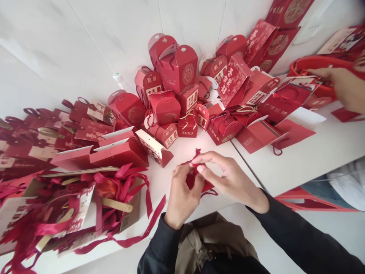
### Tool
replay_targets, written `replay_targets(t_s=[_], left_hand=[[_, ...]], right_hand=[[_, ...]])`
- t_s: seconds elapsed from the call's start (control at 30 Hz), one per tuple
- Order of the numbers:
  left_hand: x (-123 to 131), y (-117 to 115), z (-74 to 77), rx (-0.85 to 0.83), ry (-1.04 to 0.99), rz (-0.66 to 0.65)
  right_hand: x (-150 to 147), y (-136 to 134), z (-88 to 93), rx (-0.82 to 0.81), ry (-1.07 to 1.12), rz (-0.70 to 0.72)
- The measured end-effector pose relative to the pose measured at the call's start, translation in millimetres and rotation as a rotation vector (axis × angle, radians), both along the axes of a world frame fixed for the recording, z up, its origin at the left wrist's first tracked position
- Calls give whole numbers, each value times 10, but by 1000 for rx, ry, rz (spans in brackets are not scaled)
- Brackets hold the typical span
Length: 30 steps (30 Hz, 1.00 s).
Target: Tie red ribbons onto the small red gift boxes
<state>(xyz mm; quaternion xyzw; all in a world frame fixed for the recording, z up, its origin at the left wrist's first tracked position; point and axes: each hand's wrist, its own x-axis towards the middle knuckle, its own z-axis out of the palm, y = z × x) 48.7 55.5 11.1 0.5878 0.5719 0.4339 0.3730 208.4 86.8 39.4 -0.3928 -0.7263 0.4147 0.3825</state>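
Both my hands meet over the white table [327,148] near its front edge. My left hand [182,194] is closed on a small red folded piece with a red cord [201,184]. My right hand [225,173] pinches the top of the same red piece between thumb and forefinger. A bit of red ribbon [197,153] sticks up above my fingers. Most of the piece is hidden by my hands.
A pile of folded red gift boxes [176,72] stands behind my hands. Flat red box blanks [94,152] and a heap of red ribbons with wooden sticks [85,201] lie at the left. Another person's hand [342,85] reaches into a red basket [313,62] at the right.
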Motion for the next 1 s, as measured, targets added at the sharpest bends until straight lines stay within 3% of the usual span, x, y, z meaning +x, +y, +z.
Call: replay_targets(t_s=[0.13,0.3,0.37,0.47,0.53,0.63,0.8,1.0], left_hand=[[-4,15,17,-79,-93,45],[-91,25,-1,-179,-242,-2],[-128,28,4,-186,-297,-31],[-167,30,39,-178,-315,-67],[-167,29,60,-158,-257,-56],[-124,27,32,-4,-80,20],[-29,13,-168,373,223,86],[-59,-32,-247,375,185,124]], right_hand=[[16,144,16,208,-163,181],[161,259,87,266,-415,182],[228,231,171,172,-410,134],[294,170,278,-94,-424,194],[295,158,284,-110,-430,179],[236,191,187,-72,-358,160],[114,245,-15,-308,-255,230],[122,265,-49,-366,-219,222]])
